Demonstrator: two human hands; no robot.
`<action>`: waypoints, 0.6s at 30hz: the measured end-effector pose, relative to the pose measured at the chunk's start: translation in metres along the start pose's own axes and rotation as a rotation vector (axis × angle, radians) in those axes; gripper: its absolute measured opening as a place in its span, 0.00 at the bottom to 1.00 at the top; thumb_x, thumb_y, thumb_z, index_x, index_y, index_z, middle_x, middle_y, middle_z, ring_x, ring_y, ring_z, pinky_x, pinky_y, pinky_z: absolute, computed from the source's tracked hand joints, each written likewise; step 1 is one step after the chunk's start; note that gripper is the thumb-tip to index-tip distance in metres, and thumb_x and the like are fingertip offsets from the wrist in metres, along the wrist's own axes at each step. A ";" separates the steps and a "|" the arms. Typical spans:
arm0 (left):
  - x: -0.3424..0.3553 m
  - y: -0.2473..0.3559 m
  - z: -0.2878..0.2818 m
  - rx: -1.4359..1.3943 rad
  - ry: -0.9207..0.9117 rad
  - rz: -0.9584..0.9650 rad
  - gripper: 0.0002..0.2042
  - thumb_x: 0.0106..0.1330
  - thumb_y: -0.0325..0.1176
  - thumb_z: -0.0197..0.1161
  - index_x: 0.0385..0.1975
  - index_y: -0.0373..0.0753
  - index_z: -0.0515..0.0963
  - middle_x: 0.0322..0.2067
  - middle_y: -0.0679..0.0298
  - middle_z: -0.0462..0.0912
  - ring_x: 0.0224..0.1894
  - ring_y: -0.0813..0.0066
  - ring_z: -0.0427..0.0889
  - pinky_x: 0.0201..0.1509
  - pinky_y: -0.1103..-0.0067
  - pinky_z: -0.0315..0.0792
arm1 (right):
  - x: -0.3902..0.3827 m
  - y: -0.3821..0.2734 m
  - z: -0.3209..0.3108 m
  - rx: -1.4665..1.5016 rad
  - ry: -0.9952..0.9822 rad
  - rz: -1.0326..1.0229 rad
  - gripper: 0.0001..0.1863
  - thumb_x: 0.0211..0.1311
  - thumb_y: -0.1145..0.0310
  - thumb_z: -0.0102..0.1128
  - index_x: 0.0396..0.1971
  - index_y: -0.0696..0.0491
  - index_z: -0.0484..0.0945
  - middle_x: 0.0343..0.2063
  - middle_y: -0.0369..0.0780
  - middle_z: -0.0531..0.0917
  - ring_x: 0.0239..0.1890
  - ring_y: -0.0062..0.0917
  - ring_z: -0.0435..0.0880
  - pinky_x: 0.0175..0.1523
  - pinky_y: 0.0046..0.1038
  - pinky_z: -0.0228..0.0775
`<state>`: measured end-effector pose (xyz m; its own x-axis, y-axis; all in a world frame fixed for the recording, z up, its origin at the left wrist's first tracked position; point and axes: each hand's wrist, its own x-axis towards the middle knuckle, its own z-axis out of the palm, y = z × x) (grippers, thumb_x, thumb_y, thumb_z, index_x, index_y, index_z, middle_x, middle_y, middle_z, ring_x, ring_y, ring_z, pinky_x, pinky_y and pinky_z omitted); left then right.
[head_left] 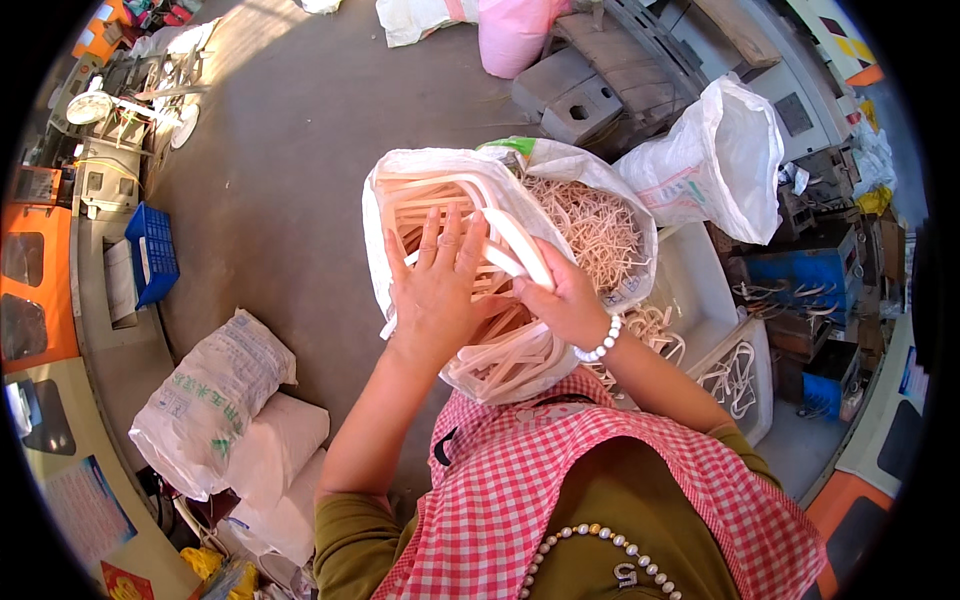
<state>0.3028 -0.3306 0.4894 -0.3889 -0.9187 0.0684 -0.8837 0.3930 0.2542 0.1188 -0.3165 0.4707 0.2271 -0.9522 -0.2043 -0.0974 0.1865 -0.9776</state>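
A white woven sack [378,215] full of long, pale pink plastic strips with bent ends [430,188] stands open in front of me. My left hand [438,285] lies over the strips with its fingers spread and stretched out. A curved, pale plastic strip [520,240] is held by my right hand [568,298] between thumb and fingers, at the sack's right side. The far end of that strip passes near my left fingertips. White beads circle my right wrist. Part of the sack's contents is hidden under my hands.
A second sack [645,245] of thin pinkish scraps adjoins on the right, with an open white sack [700,165] behind it. A pale bin [705,290] and a crate of white loops [735,380] sit at right. Filled sacks [210,400] lie left; a blue basket [152,255] stands farther off.
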 end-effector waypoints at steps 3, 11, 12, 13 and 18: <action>-0.006 -0.011 -0.006 0.090 -0.093 -0.112 0.46 0.47 0.56 0.69 0.65 0.37 0.61 0.65 0.49 0.60 0.70 0.53 0.54 0.68 0.44 0.35 | -0.001 0.009 -0.010 0.080 -0.076 0.021 0.25 0.62 0.71 0.57 0.59 0.60 0.66 0.39 0.35 0.77 0.38 0.13 0.74 0.43 0.19 0.69; -0.043 -0.028 -0.039 0.144 -0.163 -0.482 0.43 0.53 0.62 0.63 0.60 0.33 0.67 0.65 0.44 0.59 0.70 0.51 0.55 0.68 0.45 0.40 | 0.015 0.020 -0.026 0.342 -0.048 0.119 0.19 0.65 0.72 0.54 0.55 0.57 0.67 0.31 0.33 0.75 0.29 0.13 0.72 0.36 0.19 0.70; -0.048 -0.032 -0.032 0.136 -0.112 -0.503 0.41 0.57 0.60 0.61 0.61 0.31 0.65 0.64 0.43 0.61 0.67 0.50 0.59 0.68 0.51 0.48 | 0.025 0.025 -0.025 0.440 -0.033 0.144 0.18 0.65 0.71 0.54 0.54 0.57 0.68 0.29 0.33 0.74 0.27 0.14 0.71 0.35 0.20 0.70; -0.051 -0.034 -0.023 0.086 -0.040 -0.560 0.40 0.57 0.59 0.62 0.61 0.30 0.65 0.63 0.43 0.63 0.66 0.50 0.61 0.67 0.52 0.51 | 0.035 0.024 -0.021 0.541 -0.022 0.172 0.17 0.65 0.70 0.54 0.52 0.56 0.68 0.27 0.33 0.73 0.25 0.14 0.70 0.33 0.20 0.69; -0.057 -0.044 0.018 -0.222 0.244 -0.807 0.37 0.62 0.53 0.60 0.60 0.27 0.64 0.59 0.43 0.68 0.60 0.49 0.69 0.60 0.63 0.66 | 0.095 0.053 -0.006 0.756 0.126 0.387 0.06 0.61 0.72 0.53 0.38 0.53 0.70 0.22 0.34 0.72 0.20 0.16 0.69 0.26 0.24 0.67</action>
<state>0.3589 -0.2942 0.4570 0.4229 -0.9060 -0.0151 -0.7845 -0.3744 0.4944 0.1293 -0.3984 0.4002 0.1973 -0.7997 -0.5670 0.5365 0.5721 -0.6203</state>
